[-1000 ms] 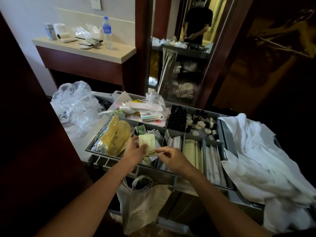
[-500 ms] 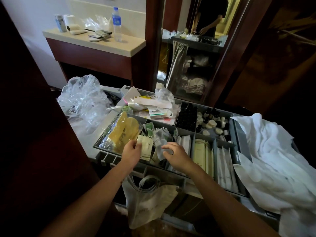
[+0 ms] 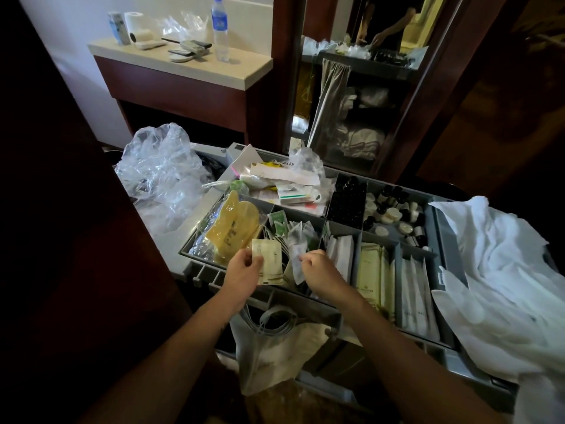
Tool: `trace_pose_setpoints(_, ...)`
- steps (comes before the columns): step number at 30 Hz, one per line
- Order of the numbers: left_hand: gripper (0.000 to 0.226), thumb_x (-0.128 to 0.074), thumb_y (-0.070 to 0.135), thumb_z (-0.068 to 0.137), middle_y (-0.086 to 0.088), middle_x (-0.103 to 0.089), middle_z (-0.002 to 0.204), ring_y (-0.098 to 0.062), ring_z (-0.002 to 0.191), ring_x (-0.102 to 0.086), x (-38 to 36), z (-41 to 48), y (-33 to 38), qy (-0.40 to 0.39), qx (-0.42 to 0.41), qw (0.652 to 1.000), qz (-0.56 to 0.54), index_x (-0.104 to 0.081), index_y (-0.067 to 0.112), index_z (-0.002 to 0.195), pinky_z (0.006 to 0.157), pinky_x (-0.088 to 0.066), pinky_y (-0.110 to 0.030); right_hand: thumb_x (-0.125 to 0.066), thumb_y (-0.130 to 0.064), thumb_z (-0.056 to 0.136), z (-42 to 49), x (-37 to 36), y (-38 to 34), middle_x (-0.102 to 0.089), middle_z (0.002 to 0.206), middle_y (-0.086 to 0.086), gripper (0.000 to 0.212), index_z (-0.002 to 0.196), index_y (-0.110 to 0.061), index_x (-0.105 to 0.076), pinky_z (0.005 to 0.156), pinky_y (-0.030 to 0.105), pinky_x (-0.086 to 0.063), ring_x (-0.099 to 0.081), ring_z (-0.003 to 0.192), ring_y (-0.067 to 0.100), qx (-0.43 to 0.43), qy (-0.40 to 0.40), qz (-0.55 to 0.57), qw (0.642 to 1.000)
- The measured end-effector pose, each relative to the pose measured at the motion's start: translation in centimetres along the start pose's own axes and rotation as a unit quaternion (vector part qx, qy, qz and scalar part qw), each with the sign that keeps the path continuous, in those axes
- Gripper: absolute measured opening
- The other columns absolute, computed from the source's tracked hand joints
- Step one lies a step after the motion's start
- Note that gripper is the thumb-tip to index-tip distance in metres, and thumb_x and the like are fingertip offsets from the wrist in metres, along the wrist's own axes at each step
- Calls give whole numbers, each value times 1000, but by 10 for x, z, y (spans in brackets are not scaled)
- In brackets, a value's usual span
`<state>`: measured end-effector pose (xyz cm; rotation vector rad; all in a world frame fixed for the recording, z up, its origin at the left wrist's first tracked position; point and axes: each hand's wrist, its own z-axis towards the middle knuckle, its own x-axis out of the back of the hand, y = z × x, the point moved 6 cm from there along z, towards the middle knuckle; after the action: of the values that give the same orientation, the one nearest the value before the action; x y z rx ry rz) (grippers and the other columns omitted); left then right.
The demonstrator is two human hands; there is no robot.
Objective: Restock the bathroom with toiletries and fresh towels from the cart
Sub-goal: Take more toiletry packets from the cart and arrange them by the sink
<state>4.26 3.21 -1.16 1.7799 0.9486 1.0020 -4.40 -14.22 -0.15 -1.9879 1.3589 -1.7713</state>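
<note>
A grey divided tray tops the cart in front of me, its compartments filled with toiletry packets. My left hand pinches a cream sachet by its left edge, just above the near compartment. My right hand pinches a small clear plastic packet beside it, over the middle compartment of loose sachets. Long cream packets and white sleeves lie in the compartments to the right. Small dark bottles and round caps fill the far cells. White towels are heaped at the cart's right end.
A crumpled clear plastic bag sits at the cart's left end, and a cloth bag hangs off its front. A counter behind holds a water bottle and a toilet roll. A dark wall stands at my left; a mirror reflects the cart ahead.
My left hand has lowered the cream sachet toward the tray's near edge. My right hand has lifted a clear packet out of the middle compartment. My view has dropped and shifted.
</note>
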Motion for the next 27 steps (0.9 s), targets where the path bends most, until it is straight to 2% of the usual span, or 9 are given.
trace_pose_setpoints(4, 13, -57, 20, 103, 1, -67, 106, -11, 92, -63, -3, -9, 6, -5, -6, 1000, -15, -59, 15, 114, 66, -47, -22, -47, -21, 104, -19, 22, 1, -54, 134, 6, 33, 125, -6, -69, 101, 26, -39, -54, 124, 20, 32, 46, 62, 996)
trace_pose_setpoints(7, 15, -56, 19, 102, -1, -68, 111, -15, 100, -65, -16, -19, 9, -22, -11, 1000, -8, -60, 14, 116, 80, -54, -30, -59, -21, 100, -39, 43, 14, -60, 128, 2, 28, 124, -12, -71, 98, 24, -44, -57, 118, 15, 44, 98, 99, 989)
trace_pose_setpoints(9, 16, -55, 18, 103, -3, -69, 113, -16, 102, -66, -30, -27, 11, -45, -7, 999, -4, -59, 14, 118, 88, -57, -38, -65, -20, 98, -55, 54, 28, -63, 119, -1, 24, 118, -13, -73, 87, 18, -47, -60, 110, 12, 43, 135, 124, 982)
trace_pose_setpoints(11, 17, -55, 14, 102, -6, -68, 113, -16, 98, -67, -45, -33, 13, -62, -11, 998, 5, -57, 12, 119, 79, -58, -34, -67, -17, 95, -72, 64, 46, -65, 110, -6, 19, 112, -14, -75, 78, 11, -46, -61, 102, 7, 37, 169, 150, 973)
trace_pose_setpoints(14, 18, -53, 8, 101, -6, -66, 109, -13, 92, -64, -67, -44, 13, -83, 2, 996, 11, -54, 10, 119, 65, -50, -24, -64, -16, 96, -91, 73, 72, -62, 106, -14, 18, 112, -22, -70, 76, 12, -47, -59, 101, 4, 15, 177, 161, 971)
trace_pose_setpoints(17, 15, -53, 9, 101, -7, -65, 107, -15, 89, -64, -84, -61, 15, -96, 6, 995, 19, -53, 11, 116, 64, -50, -27, -65, -18, 94, -107, 73, 98, -60, 115, -7, 28, 122, -20, -61, 73, 14, -45, -59, 108, 13, -19, 154, 171, 973)
trace_pose_setpoints(20, 12, -53, 3, 98, -14, -67, 102, -21, 86, -66, -103, -75, 11, -120, 5, 993, 23, -57, 11, 106, 64, -54, -28, -71, -32, 92, -123, 72, 121, -60, 118, -6, 43, 131, -19, -59, 78, 22, -49, -59, 105, 12, -37, 124, 144, 981)
trace_pose_setpoints(24, 14, -57, 8, 94, -19, -66, 106, -27, 88, -68, -131, -95, 3, -172, 15, 984, 53, -57, 7, 107, 66, -59, -41, -72, -37, 91, -139, 70, 153, -66, 113, -7, 37, 123, -19, -67, 59, 12, -50, -60, 87, -1, -73, 86, 160, 981)
trace_pose_setpoints(27, 10, -56, 9, 97, -11, -63, 102, -20, 86, -62, -147, -108, 1, -169, 15, 983, 75, -56, 11, 107, 67, -50, -32, -68, -31, 93, -155, 75, 174, -66, 109, -5, 31, 121, -17, -68, 57, 15, -49, -61, 89, 3, -94, 103, 176, 974)
